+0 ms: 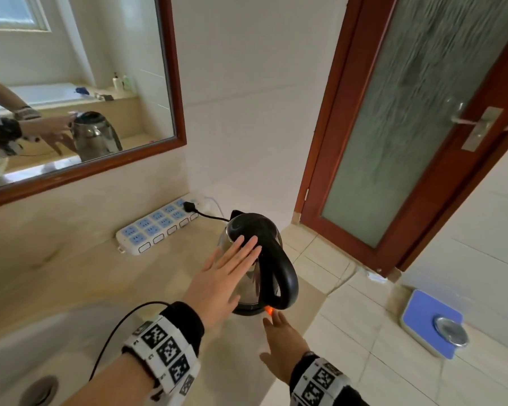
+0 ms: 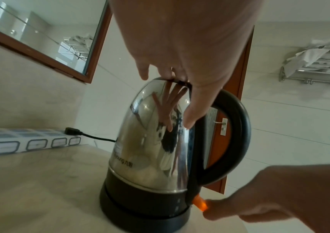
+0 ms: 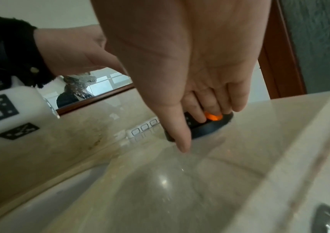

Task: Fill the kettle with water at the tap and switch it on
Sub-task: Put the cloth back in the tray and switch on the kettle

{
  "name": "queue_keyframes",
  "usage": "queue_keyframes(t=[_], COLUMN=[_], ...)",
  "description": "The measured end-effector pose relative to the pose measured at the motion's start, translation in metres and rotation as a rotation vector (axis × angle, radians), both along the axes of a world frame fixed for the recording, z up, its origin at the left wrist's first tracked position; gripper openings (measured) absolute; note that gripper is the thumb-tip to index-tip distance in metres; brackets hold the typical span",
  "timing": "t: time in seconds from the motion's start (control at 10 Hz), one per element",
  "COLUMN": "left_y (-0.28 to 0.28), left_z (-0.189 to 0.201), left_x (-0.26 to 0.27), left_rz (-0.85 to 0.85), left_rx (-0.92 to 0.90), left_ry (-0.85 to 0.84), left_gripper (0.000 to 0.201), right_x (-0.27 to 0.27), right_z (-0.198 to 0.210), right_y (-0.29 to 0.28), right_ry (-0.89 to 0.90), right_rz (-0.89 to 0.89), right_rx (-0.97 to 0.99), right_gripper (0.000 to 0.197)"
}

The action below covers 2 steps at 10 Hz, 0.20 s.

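Observation:
A steel kettle (image 1: 248,276) with a black lid and handle (image 1: 279,271) stands on its black base (image 2: 140,214) on the beige counter. My left hand (image 1: 229,273) lies flat against its side with straight fingers reaching the lid, seen close as the left hand (image 2: 180,47) from the wrist. My right hand (image 1: 279,338) reaches to the foot of the handle, its fingertips on the orange switch (image 1: 269,310), which glows. The glowing switch (image 3: 212,117) shows under the right fingers (image 3: 198,113), and from the left wrist the switch (image 2: 200,204) tilts down.
A white power strip (image 1: 156,230) lies against the back wall with the kettle's black plug (image 1: 189,207) in it. The sink basin (image 1: 21,353) is at the lower left. A mirror (image 1: 71,83) hangs above. A frosted door (image 1: 408,118) and a blue scale (image 1: 428,320) stand right.

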State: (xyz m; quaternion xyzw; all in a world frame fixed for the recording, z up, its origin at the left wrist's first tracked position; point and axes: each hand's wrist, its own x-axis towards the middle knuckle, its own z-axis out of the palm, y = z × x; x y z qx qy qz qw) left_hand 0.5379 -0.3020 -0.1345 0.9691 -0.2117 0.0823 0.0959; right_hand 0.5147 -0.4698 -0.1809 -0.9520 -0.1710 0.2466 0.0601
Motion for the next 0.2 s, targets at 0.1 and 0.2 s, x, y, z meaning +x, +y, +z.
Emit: queue_keyframes(t=[0.1,0.2], left_y=[0.015,0.047], left_z=[0.014,0.037], left_x=[-0.006,-0.016], left_rz=[0.023,0.137], left_rx=[-0.051,-0.112], left_ry=[0.013,0.018], left_gripper=[0.087,0.088], right_x=[0.01,0.023], right_z=[0.024,0.055], right_y=[0.013,0.035], right_ry=[-0.048,-0.117], right_rz=[-0.094,-0.083], right_rx=[0.07,0.115], right_gripper=[0.044,0.04])
